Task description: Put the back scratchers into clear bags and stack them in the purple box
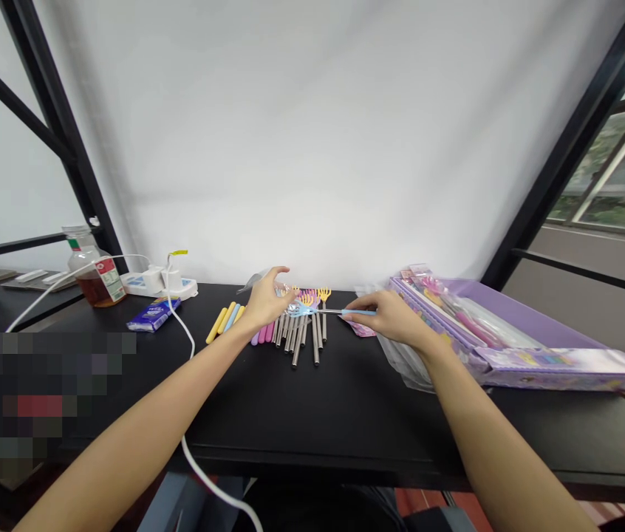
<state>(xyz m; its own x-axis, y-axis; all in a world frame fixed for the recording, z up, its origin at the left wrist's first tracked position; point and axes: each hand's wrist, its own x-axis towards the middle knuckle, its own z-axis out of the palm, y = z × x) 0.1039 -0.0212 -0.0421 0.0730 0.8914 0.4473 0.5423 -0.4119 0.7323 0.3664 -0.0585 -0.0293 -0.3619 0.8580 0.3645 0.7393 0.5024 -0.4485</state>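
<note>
The rods [295, 353] look shiny metal, the desk [346, 414] smooth.

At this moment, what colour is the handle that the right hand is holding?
The handle is light blue, seen best in the head view.

Near the back edge of the black desk [323, 414], our right hand [386, 313] grips a blue scratcher [326, 311], our left [269, 299] beside its claw. Metal-shafted scratchers [317, 341] lie just below; a purple box [534, 314] sits towards the right edge.

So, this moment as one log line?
left hand: by blue claw head | right hand: holds blue handle | purple box: open, at right
</note>
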